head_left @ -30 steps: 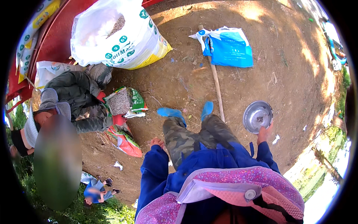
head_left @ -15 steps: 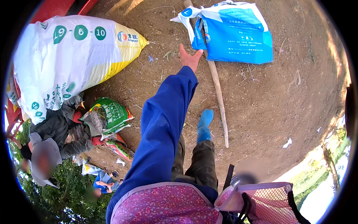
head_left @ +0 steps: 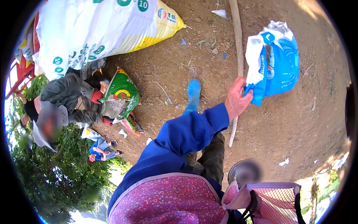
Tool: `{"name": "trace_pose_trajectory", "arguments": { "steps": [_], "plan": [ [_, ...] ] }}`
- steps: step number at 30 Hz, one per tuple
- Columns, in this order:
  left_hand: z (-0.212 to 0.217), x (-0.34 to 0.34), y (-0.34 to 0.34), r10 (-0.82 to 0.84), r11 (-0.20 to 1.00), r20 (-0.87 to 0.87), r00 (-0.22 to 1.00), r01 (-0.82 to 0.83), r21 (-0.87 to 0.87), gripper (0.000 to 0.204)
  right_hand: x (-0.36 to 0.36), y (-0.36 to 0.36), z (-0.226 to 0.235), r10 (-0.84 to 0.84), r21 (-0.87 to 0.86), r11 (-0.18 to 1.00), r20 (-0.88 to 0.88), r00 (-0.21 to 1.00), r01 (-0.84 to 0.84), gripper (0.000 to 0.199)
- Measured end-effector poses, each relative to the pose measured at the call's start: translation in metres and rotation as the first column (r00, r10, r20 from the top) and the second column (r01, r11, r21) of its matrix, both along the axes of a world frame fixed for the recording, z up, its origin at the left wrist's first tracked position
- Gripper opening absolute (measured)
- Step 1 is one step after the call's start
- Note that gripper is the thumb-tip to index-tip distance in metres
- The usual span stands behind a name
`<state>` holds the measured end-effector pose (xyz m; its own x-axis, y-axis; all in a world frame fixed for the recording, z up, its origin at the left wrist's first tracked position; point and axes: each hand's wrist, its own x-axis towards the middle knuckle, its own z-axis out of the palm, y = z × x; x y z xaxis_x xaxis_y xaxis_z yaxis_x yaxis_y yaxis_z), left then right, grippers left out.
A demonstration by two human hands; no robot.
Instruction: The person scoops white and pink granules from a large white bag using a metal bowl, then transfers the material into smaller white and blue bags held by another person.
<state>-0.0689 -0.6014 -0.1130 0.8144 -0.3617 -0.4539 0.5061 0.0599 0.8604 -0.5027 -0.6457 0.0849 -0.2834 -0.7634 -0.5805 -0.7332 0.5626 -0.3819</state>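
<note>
My left hand, in a blue sleeve, pinches the lower edge of a blue-and-white plastic sack. The sack looks mostly flat, with its white end crumpled and a slit-like gap beside the printed panel. Just left of it a long wooden stick lies on the soil, passing behind my fingers. My right hand is out of view.
A big white-and-yellow sack lies at upper left. Below it a person in red gloves handles an open green sack with greyish contents. A blue boot stands on the soil. Another person sits farther off.
My left hand has moved right and closed on the blue-and-white sack, which is now lifted off the stick and turned. The view has shifted left, and the green sack has been tilted.
</note>
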Motion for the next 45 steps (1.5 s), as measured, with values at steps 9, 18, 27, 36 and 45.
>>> {"name": "trace_pose_trajectory", "arguments": {
  "steps": [9,18,27,36,45],
  "plan": [
    [0.275,-0.057,0.22,-0.004,0.992,0.298,0.954,-0.033,0.119,0.02,0.101,-0.049,0.066,0.375,0.019,0.919,0.267,0.888,-0.394,0.073],
    [0.39,-0.153,0.386,0.468,0.871,0.244,0.849,-0.49,0.036,0.024,0.256,-0.004,0.113,0.632,-0.096,0.734,0.456,0.626,-0.672,0.074],
    [0.406,-0.208,0.47,0.58,0.559,0.503,0.641,-0.762,0.326,0.024,0.376,0.151,0.178,0.657,-0.174,0.587,0.673,0.339,-0.791,0.074],
    [0.358,-0.174,0.519,0.903,0.126,0.345,0.258,-0.925,0.359,0.028,0.487,0.227,0.235,0.577,-0.376,0.472,0.816,-0.043,-0.797,0.067],
    [0.338,-0.017,0.617,0.874,-0.334,0.447,-0.191,-0.904,0.267,0.021,0.663,0.277,0.261,0.72,-0.678,0.39,0.647,-0.253,-0.623,0.061]
  ]
}}
